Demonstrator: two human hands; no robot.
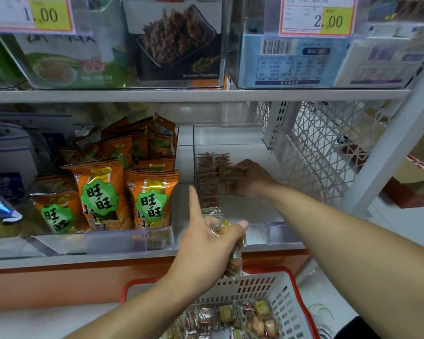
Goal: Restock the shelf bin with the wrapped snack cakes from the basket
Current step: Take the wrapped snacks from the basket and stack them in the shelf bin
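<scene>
Wrapped snack cakes (207, 182) stand packed in a row along the left wall of the clear shelf bin (230, 135), brown through their clear wrappers; the rest of the bin floor to the right shows bare. Right hand (251, 178) is inside the bin, fingers curled round a couple of cakes (231, 172), pressing them against the right side of the row. Left hand (206, 248) is out in front of the bin's front lip, above the basket (299, 311), gripping a stack of cakes (234, 259) between thumb and curled fingers, stack hanging down from the fist; index finger sticks straight up toward the row, not touching it as far as can be seen. More loose cakes (233, 316) lie in the bottom of the white basket with red rim, mixed red, green and orange wrappers. Both forearms bare. Left of the bin, a second clear bin holds orange snack bags (101, 192) with green labels, standing upright. Upper shelf carries boxed goods behind price tags, 1.00 (42, 14) at left and 2.00 (328, 20) at right. White lattice panel (321, 152) closes the shelf end at right
</scene>
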